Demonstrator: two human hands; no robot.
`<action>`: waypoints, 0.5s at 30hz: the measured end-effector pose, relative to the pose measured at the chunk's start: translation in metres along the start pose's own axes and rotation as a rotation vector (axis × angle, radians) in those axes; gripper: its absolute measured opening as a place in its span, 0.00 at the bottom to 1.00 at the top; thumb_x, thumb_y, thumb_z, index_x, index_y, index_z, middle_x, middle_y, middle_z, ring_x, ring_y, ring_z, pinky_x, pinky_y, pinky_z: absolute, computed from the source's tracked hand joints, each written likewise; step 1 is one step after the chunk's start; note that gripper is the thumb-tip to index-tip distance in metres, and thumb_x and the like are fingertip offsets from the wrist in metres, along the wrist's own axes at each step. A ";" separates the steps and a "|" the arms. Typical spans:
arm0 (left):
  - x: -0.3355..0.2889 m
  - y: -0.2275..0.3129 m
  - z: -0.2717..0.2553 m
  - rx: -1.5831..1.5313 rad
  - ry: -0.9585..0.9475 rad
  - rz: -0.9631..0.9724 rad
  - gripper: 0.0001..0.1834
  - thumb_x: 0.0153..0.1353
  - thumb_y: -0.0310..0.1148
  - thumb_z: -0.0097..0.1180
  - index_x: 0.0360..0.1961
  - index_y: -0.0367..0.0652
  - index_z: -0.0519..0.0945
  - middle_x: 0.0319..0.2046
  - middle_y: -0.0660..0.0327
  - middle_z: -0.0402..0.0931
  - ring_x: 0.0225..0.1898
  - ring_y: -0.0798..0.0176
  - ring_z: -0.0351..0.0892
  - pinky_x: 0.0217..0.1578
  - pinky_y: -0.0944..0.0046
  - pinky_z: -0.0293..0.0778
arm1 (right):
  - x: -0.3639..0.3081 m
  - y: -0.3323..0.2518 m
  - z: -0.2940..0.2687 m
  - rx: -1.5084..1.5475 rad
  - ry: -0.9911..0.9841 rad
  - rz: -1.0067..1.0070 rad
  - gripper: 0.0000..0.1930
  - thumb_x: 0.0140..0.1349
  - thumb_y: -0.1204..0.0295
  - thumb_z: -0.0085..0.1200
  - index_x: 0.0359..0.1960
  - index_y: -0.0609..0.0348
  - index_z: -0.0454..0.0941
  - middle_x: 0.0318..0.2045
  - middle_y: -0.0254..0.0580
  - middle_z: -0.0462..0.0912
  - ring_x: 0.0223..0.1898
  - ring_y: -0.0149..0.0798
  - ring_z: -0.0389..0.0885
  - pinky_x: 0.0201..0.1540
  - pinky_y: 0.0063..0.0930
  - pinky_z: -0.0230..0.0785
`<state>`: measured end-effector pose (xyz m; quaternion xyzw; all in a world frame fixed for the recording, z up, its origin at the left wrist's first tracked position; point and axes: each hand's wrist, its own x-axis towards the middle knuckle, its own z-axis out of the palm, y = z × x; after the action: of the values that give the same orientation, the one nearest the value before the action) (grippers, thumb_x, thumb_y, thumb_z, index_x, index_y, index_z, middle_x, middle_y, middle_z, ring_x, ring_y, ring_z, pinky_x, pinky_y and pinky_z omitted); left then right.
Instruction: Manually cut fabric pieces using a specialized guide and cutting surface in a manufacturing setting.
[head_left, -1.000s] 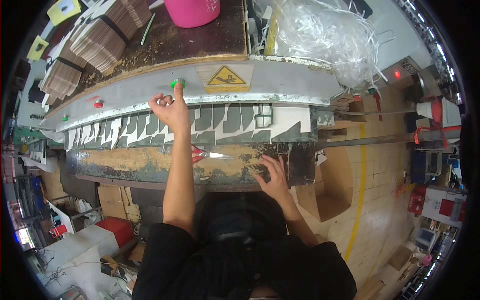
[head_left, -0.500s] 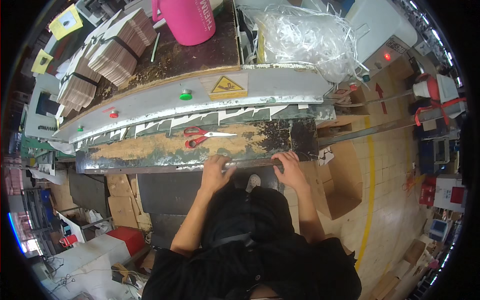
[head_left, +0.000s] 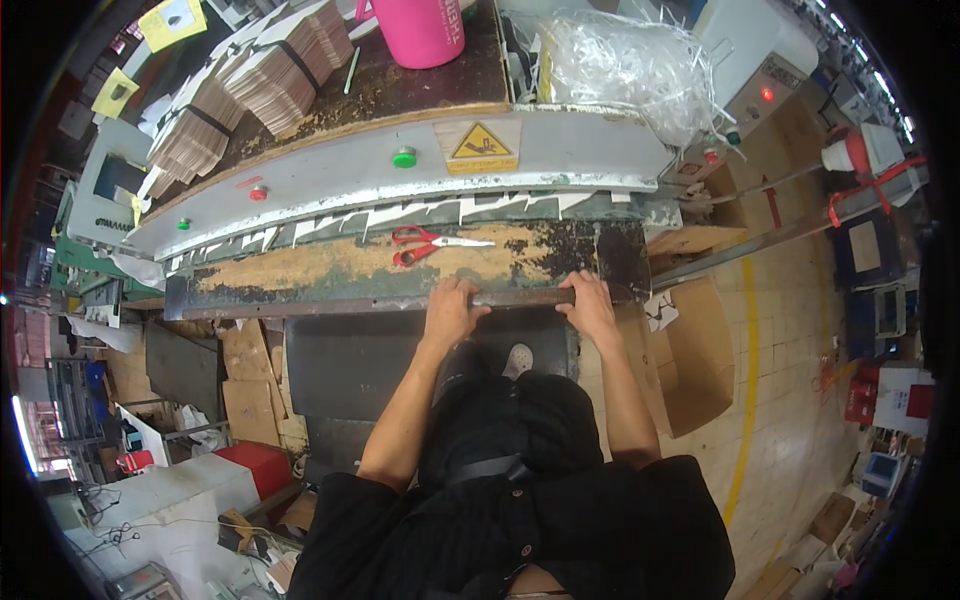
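Red-handled scissors [head_left: 432, 241] lie open-bladed on the worn wooden ledge [head_left: 330, 278], their tips toward the right. My left hand [head_left: 455, 310] grips the ledge's front edge just below the scissors, fingers on top and thumb against the front. To its right, my right hand [head_left: 592, 304] holds the same edge, fingers over the top and thumb turned inward. Neither hand touches the scissors. Behind the ledge runs a grey machine beam [head_left: 340, 165] with a green button [head_left: 404, 157] and a yellow warning label [head_left: 480, 145].
Strapped stacks of cut card [head_left: 270, 90] and a pink mug [head_left: 420, 35] stand on the upper table. Beside them sits a clear bag of plastic strips [head_left: 625, 70]. An open cardboard box [head_left: 695, 360] is on the floor to the right. A metal rail [head_left: 740, 245] extends rightward.
The whole view has shifted, so the bench sits higher and farther right in the picture. Both hands stay on the ledge's edge; the right fingers have changed position slightly. The scissors remain in place.
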<state>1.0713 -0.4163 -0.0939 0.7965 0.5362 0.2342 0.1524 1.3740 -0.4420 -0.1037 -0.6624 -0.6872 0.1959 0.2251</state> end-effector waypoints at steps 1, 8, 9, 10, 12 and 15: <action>-0.007 -0.004 0.000 -0.001 -0.046 -0.006 0.25 0.52 0.41 0.82 0.46 0.40 0.86 0.42 0.49 0.81 0.50 0.39 0.80 0.52 0.44 0.76 | -0.005 0.002 0.004 -0.003 -0.045 0.000 0.21 0.51 0.72 0.80 0.46 0.55 0.84 0.49 0.47 0.84 0.59 0.56 0.80 0.65 0.49 0.69; 0.003 -0.003 -0.024 -0.025 -0.592 -0.136 0.20 0.59 0.45 0.78 0.42 0.41 0.87 0.37 0.50 0.86 0.44 0.40 0.86 0.46 0.45 0.81 | 0.021 0.024 -0.041 0.178 -0.856 -0.035 0.23 0.57 0.67 0.77 0.52 0.56 0.84 0.54 0.51 0.86 0.60 0.57 0.83 0.62 0.46 0.76; 0.013 -0.004 -0.019 -0.034 -0.595 -0.147 0.20 0.59 0.45 0.78 0.42 0.41 0.87 0.37 0.50 0.86 0.44 0.40 0.86 0.46 0.45 0.81 | 0.042 0.021 -0.046 0.174 -0.870 -0.033 0.23 0.57 0.67 0.77 0.52 0.56 0.84 0.54 0.51 0.86 0.60 0.57 0.83 0.62 0.46 0.76; 0.025 -0.001 -0.012 -0.085 -0.422 -0.123 0.20 0.60 0.46 0.76 0.43 0.42 0.87 0.38 0.49 0.87 0.45 0.40 0.87 0.46 0.45 0.81 | 0.069 0.014 -0.054 0.131 -0.927 -0.024 0.22 0.58 0.69 0.74 0.54 0.57 0.83 0.55 0.52 0.86 0.61 0.56 0.83 0.62 0.46 0.77; 0.056 -0.004 0.011 -0.180 -0.238 -0.015 0.26 0.60 0.46 0.75 0.53 0.40 0.85 0.48 0.48 0.87 0.54 0.41 0.85 0.55 0.46 0.79 | 0.110 0.017 -0.049 -0.054 -0.670 -0.191 0.22 0.59 0.74 0.68 0.57 0.57 0.82 0.57 0.52 0.86 0.63 0.54 0.83 0.66 0.45 0.76; 0.088 0.004 0.043 -0.148 -0.105 0.224 0.36 0.60 0.45 0.75 0.64 0.38 0.79 0.62 0.46 0.80 0.66 0.42 0.77 0.67 0.45 0.71 | 0.165 0.016 -0.031 -0.292 -0.076 -0.692 0.20 0.59 0.82 0.58 0.55 0.56 0.82 0.56 0.46 0.86 0.66 0.49 0.81 0.75 0.48 0.68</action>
<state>1.1249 -0.3362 -0.1099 0.8492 0.4163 0.2468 0.2115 1.4009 -0.2770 -0.0793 -0.4086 -0.8988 0.0325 0.1556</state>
